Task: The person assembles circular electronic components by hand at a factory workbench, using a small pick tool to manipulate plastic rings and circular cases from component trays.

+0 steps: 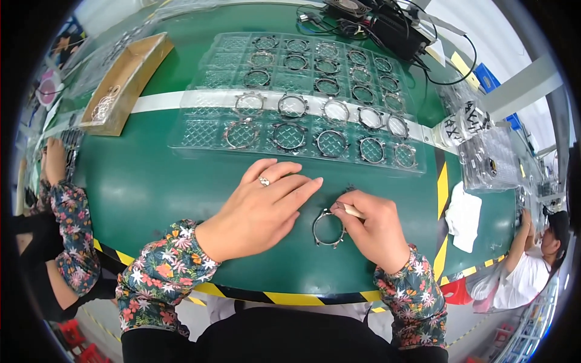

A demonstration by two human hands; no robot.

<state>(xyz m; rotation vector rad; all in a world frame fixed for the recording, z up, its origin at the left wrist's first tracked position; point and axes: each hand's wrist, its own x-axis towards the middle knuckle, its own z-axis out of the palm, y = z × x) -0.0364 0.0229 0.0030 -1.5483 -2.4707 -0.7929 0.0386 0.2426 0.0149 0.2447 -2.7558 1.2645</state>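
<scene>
On the green table in front of me lies a round metal watch case point(328, 227), an open ring with lugs. My right hand point(376, 225) is closed in a pinch at its upper right edge. A short pale, stick-like tool point(352, 210) is between its fingers; the tip is hidden by them. My left hand point(259, 209) hovers left of the ring, fingers stretched out and holding nothing, a ring on one finger. Beyond both hands, clear plastic trays point(209, 134) hold rows of similar watch cases point(289, 137), with some pockets bare.
A cardboard box point(130, 78) with pale loops inside stands at the far left. Black devices and cables point(393, 33) are at the back right. A white cloth point(463, 218), a white tub point(451, 130) and stacked clear trays point(491, 158) sit right. Co-workers sit on both sides.
</scene>
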